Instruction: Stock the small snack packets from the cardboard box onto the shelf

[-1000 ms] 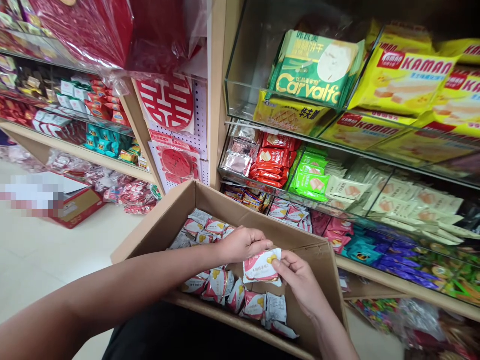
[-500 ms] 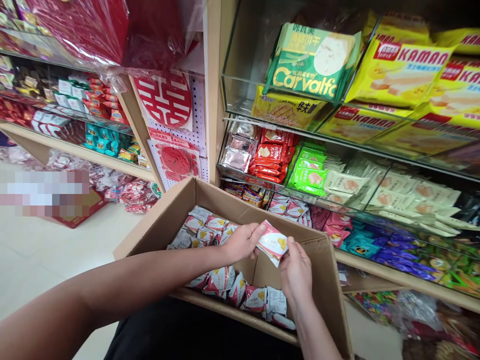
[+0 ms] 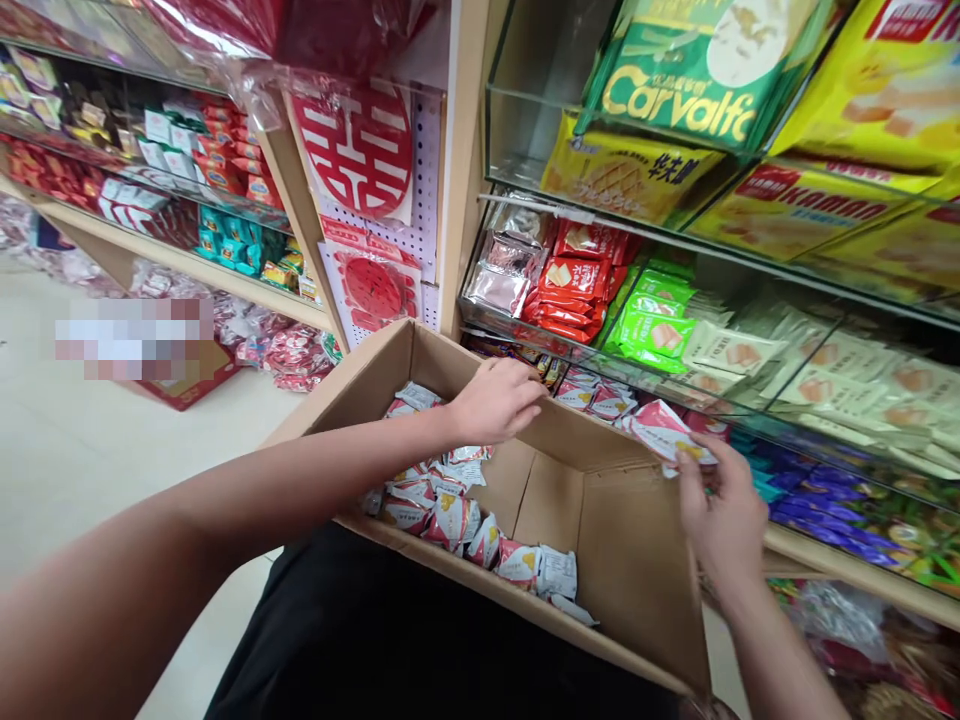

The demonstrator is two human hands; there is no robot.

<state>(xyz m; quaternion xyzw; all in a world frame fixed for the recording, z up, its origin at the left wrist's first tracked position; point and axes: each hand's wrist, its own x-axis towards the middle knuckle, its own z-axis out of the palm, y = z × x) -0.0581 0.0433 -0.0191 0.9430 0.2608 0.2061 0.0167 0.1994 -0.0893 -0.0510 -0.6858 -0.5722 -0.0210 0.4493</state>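
Note:
Over the far rim of an open cardboard box (image 3: 634,545), my right hand (image 3: 724,515) pinches a pink-and-white snack packet (image 3: 664,430) between thumb and fingers, in front of the lower shelf. My left hand (image 3: 499,400) hovers above the box by its back wall, fingers loosely apart with nothing visible in them. Many matching snack packets (image 3: 454,520) lie in the left and near parts of the box, some hidden under my left forearm. Similar pink-and-white packets (image 3: 604,397) fill a shelf compartment just behind the box.
Shelves behind clear panels hold red packets (image 3: 574,285), green packets (image 3: 656,320), pale packets (image 3: 847,385) and purple packets (image 3: 832,505). Large yellow wafer packs (image 3: 817,205) sit higher. A wooden post (image 3: 469,170) rises behind the box. Bagged goods (image 3: 296,355) lie on the floor at left.
My hands have parted. The right hand has carried the packet right and toward the shelf; the left has let go of it and moved up to the box's back wall. The view has shifted slightly.

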